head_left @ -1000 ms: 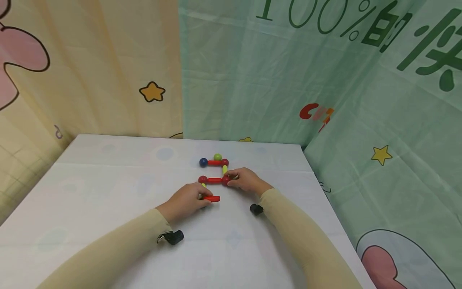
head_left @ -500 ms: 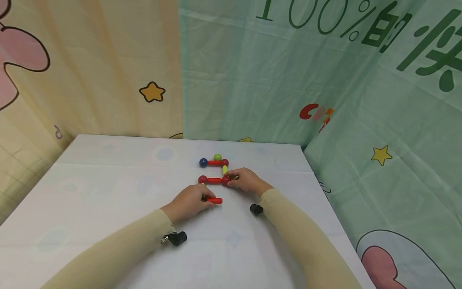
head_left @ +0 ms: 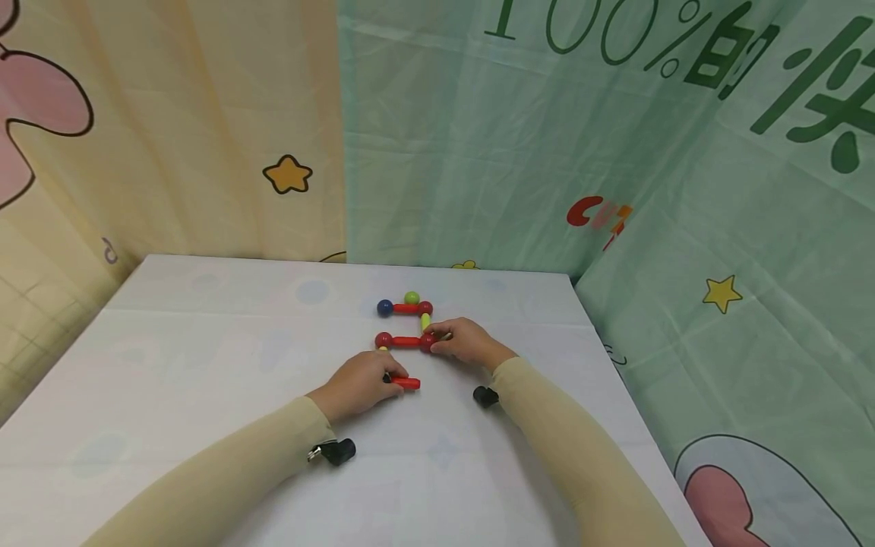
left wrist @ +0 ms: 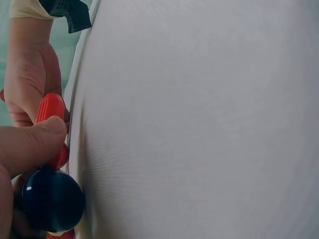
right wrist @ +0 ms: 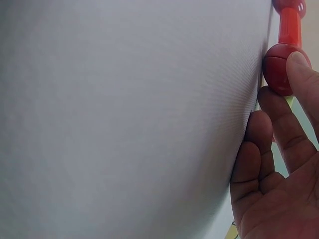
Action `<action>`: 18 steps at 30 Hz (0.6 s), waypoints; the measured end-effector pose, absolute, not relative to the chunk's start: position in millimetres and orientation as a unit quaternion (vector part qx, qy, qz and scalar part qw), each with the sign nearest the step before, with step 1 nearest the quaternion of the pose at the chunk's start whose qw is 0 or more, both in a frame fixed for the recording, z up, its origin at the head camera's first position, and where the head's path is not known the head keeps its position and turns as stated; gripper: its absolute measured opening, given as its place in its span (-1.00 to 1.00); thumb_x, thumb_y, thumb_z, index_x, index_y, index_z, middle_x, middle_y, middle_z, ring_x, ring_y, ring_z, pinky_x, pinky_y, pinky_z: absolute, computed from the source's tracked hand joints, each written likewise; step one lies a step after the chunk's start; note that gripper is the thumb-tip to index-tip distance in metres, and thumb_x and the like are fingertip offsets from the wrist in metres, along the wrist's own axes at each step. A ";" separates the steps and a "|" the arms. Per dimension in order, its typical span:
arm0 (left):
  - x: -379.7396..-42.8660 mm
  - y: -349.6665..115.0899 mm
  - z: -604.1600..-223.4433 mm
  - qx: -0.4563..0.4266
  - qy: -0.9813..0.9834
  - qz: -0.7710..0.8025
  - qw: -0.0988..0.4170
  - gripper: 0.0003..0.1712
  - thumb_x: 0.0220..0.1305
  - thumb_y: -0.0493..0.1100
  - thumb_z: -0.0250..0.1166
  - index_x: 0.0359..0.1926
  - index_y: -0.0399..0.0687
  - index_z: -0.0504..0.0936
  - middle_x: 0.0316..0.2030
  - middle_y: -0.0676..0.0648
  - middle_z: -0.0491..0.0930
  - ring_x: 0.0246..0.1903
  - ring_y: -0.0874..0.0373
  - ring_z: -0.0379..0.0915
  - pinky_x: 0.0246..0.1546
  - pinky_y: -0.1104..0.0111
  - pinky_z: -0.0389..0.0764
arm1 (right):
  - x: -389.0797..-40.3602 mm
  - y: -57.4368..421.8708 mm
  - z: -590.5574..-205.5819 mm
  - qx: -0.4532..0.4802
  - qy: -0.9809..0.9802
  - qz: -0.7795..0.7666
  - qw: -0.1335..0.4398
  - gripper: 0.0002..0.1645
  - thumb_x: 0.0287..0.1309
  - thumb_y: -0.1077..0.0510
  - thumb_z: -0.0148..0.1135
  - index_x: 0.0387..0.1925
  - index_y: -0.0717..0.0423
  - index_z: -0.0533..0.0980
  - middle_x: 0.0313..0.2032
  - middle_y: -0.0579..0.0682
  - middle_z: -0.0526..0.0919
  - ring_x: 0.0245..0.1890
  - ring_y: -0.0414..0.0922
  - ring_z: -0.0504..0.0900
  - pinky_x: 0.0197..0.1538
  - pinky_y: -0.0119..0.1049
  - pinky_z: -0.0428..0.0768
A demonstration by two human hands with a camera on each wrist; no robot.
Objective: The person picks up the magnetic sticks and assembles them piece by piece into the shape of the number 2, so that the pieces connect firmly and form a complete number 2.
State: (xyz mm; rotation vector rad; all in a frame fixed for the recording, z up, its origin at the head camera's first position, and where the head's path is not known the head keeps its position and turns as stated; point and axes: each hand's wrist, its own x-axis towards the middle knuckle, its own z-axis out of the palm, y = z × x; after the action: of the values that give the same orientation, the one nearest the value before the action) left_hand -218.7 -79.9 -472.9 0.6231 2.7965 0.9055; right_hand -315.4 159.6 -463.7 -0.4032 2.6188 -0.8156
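My left hand [head_left: 358,385] pinches a red rod [head_left: 409,384] whose free end points right. A dark blue ball [left wrist: 52,201] sits at the rod's other end, largely hidden by the hand in the head view. My right hand [head_left: 468,342] holds a red ball [right wrist: 280,69] between thumb and fingers. From that ball a second red rod [head_left: 406,342] runs left to another red ball [head_left: 383,340], with a short yellow piece [head_left: 383,349] showing below it. A yellow rod [head_left: 426,321] leads back to a far red ball [head_left: 425,308].
At the back, one more red rod [head_left: 406,309] joins the far red ball to a blue ball [head_left: 385,308]. A green ball [head_left: 412,298] lies just behind it. The white-covered table [head_left: 205,365] meets printed curtains [head_left: 465,152] at its far edge and right side.
My left hand has shifted slightly right and nearer to me, carrying the red rod along. The right hand stays in place on its ball.
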 end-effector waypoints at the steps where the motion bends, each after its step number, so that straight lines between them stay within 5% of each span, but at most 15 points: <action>1: -218.8 -79.8 -472.9 0.205 0.929 0.299 0.069 -0.76 0.24 -0.08 0.55 -0.06 0.13 0.85 -0.16 0.18 0.74 -0.07 0.21 0.60 0.10 0.20 0.61 | -315.7 159.5 -463.9 -0.142 0.928 -0.290 0.184 -0.55 0.35 0.02 0.43 0.25 -0.22 0.66 0.05 -0.06 0.71 0.00 -0.06 0.59 -0.01 -0.26 0.68; 18: -220.9 -82.4 -476.1 0.208 0.929 0.297 0.074 -0.75 0.25 -0.07 0.55 -0.04 0.12 0.84 -0.14 0.17 0.75 -0.05 0.20 0.62 0.14 0.17 0.62 | -314.8 157.8 -463.6 -0.142 0.932 -0.280 0.183 -0.55 0.37 0.02 0.42 0.26 -0.22 0.65 0.08 -0.06 0.71 0.04 -0.04 0.61 0.06 -0.21 0.70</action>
State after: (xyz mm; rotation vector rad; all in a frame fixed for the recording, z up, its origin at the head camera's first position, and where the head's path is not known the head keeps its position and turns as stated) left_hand -220.9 -82.4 -476.1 0.6236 2.7899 0.8906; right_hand -314.8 157.8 -463.6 -0.4019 2.6288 -0.7899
